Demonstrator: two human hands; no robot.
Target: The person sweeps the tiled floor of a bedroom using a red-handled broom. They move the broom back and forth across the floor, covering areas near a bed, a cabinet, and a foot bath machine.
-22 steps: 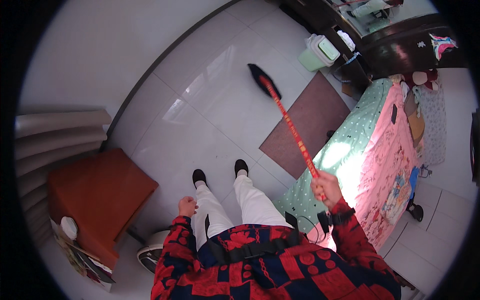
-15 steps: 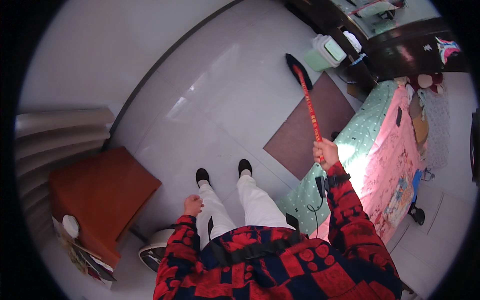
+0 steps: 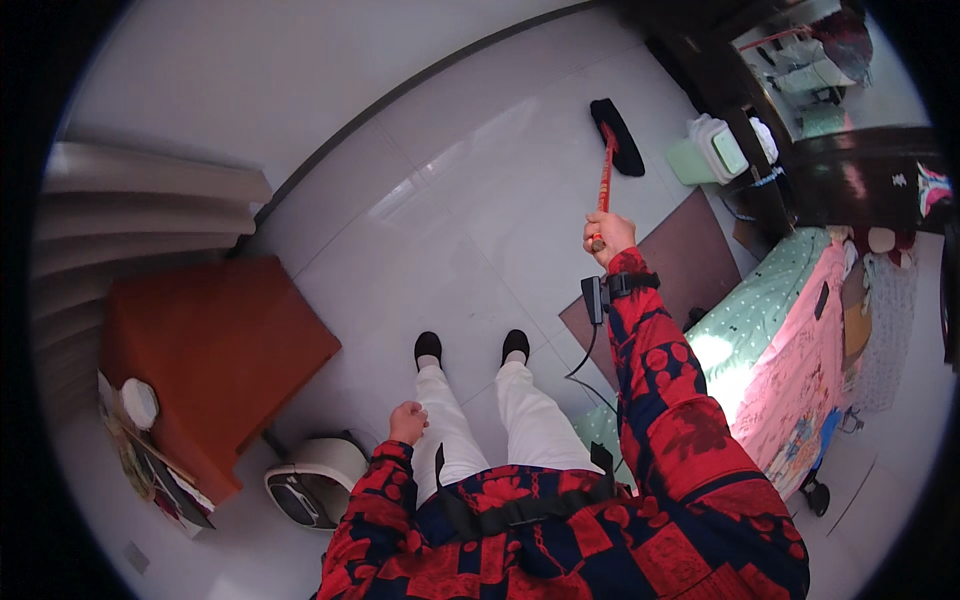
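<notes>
The right hand (image 3: 608, 240) holds the red broom (image 3: 616, 142) near the stick's end. The broom's black head is over the pale floor (image 3: 480, 210), near the light green bin (image 3: 704, 152). The left hand (image 3: 408, 423) hangs near the white trousers (image 3: 538, 418), its fingers curled; how tightly, I cannot tell.

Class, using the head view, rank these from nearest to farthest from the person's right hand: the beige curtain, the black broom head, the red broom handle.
1. Red broom handle: gripped in the right hand.
2. Black broom head: at the handle's far end, beyond the hand.
3. Beige curtain: across the room, on the person's left.
</notes>
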